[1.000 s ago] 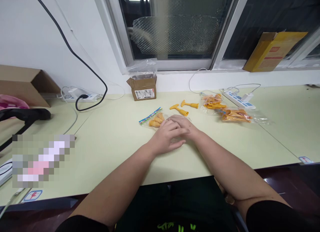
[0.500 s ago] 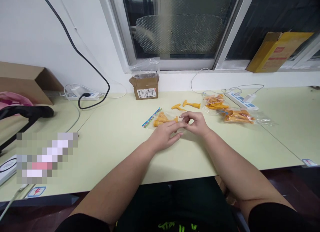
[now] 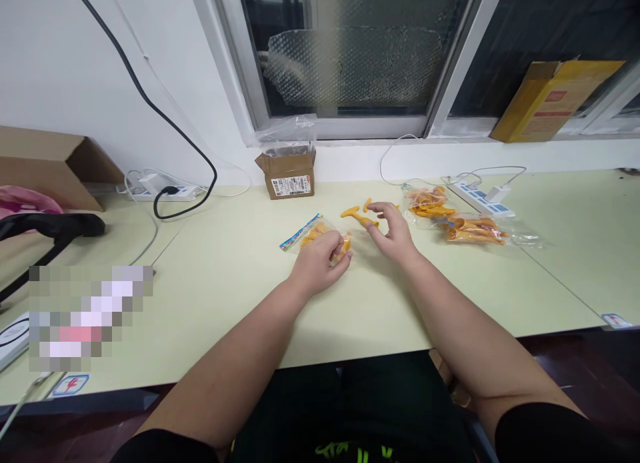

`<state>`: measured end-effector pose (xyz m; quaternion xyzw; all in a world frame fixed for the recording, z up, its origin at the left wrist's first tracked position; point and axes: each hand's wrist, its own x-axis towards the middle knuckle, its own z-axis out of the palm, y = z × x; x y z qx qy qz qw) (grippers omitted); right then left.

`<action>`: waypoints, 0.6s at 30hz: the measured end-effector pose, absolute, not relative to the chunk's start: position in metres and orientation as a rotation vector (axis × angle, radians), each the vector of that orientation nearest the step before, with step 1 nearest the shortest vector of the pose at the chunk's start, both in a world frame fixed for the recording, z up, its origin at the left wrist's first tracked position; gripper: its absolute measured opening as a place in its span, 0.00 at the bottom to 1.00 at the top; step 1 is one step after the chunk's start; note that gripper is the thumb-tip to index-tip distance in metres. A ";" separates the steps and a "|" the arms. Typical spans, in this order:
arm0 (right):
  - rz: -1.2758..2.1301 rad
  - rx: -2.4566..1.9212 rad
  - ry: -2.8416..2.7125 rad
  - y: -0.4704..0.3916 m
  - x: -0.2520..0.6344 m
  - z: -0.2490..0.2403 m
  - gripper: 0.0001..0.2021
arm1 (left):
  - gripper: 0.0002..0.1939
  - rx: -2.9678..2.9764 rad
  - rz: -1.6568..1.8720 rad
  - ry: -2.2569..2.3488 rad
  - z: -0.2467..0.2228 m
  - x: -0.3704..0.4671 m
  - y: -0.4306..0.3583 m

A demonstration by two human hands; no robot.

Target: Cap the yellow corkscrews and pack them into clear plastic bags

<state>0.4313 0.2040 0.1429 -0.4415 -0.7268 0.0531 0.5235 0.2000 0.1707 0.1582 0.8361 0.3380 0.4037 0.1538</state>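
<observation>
My left hand [image 3: 320, 260] rests on a clear plastic bag [image 3: 311, 234] that holds several orange-yellow plastic pieces and has a blue patterned strip along its top. Its fingers are curled over the near end of the bag, closed on it, and partly cover the contents. To the right, my right hand [image 3: 395, 236] is open, thumb and fingers apart. It hovers over or touches two loose T-shaped orange-yellow plastic pieces. The nearer T-shaped piece [image 3: 359, 216] lies by my thumb. Most of the farther T-shaped piece [image 3: 367, 204] is hidden behind my fingers.
Two more filled clear bags, a farther bag [image 3: 427, 203] and a nearer bag [image 3: 475, 231], lie on the right beside a white power strip [image 3: 483, 198]. A small cardboard box [image 3: 291, 176] stands by the wall. Another power strip [image 3: 185, 194] with a black cable is at left.
My right hand has left the bag's end and moved up to the loose pieces, its fingers spreading. The left hand has shifted slightly left, its fingers curling over the bag.
</observation>
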 end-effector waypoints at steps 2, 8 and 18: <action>0.176 -1.247 -1.811 0.213 0.434 0.133 0.24 | 0.11 2.380 1.167 0.975 0.156 0.200 0.172; 0.351 -1.554 -2.061 0.226 0.431 0.111 0.22 | 0.13 2.317 1.145 0.932 0.152 0.200 0.172; 0.222 -1.835 -1.897 0.228 0.438 0.125 0.17 | 0.22 2.298 1.156 0.851 0.151 0.200 0.174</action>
